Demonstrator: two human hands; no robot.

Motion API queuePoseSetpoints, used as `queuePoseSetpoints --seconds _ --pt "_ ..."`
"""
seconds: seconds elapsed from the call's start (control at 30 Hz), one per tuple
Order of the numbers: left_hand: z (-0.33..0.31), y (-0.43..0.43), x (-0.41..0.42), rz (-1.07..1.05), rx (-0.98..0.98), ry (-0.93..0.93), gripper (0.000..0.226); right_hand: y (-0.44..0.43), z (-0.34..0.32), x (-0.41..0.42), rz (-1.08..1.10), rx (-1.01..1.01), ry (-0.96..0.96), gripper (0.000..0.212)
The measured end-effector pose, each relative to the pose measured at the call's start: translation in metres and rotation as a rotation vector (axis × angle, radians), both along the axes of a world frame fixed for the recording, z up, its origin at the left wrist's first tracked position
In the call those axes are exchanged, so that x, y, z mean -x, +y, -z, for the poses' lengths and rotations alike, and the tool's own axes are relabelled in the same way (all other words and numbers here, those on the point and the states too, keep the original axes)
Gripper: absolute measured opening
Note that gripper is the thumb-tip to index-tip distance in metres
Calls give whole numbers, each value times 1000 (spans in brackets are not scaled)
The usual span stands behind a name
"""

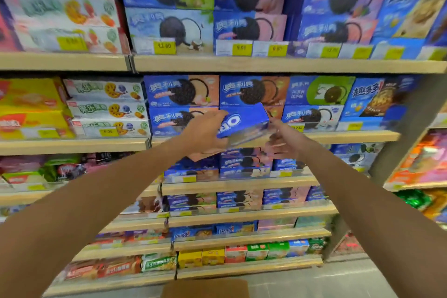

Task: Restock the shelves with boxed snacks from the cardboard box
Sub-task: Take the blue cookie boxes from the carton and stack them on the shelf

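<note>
Blue glossy cardboard snack box (244, 123) tilts before the pale wooden middle shelf (350, 136), gripped at one end by my left hand (205, 135), my right hand (286, 144) spread loose just beside it, and I judge that one-sided hold could let it twist free while sliding in

Stacked boxes (181, 91) fill middle shelf (72, 146), aisle floor (350, 278) open below

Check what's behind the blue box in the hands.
A stocked shelf of cookie boxes. Directly behind the blue box sits a lower box, mostly covered: only its orange right edge shows. The upper box stacked on it shows almost whole.
</note>
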State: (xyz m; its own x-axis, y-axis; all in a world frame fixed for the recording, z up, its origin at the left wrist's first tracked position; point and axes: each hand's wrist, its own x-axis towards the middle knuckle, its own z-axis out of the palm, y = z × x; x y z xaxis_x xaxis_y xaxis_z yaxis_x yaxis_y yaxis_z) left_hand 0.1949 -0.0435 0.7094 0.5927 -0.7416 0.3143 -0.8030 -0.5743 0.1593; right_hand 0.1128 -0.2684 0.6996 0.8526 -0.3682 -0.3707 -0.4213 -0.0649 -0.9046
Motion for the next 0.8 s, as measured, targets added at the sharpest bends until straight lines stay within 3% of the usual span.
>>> queuePoseSetpoints --seconds 0.1,0.23,0.37,0.53,0.63,0.73,0.8 --pt "-50 1 -7 -30 16 299 57 2 -30 -7 121 83 -233 58" --pt "-98 4 -6 -14 64 463 39 16 -68 2 -87 33 -449 92" --pt "-124 11 2 76 91 579 32 23 -89 14 -308 45 -473 62" --pt "-134 15 2 113 29 706 49 30 -102 15 -180 -7 -581 17" --pt "-148 15 -2 70 20 607 37 29 -113 12 -48 25 -623 17" --pt "-166 17 -13 -124 196 304 59 13 -131 8 135 -57 -707 21" --pt "-172 18 -26 -155 368 284 71 -1 -144 6 196 -132 -773 23"
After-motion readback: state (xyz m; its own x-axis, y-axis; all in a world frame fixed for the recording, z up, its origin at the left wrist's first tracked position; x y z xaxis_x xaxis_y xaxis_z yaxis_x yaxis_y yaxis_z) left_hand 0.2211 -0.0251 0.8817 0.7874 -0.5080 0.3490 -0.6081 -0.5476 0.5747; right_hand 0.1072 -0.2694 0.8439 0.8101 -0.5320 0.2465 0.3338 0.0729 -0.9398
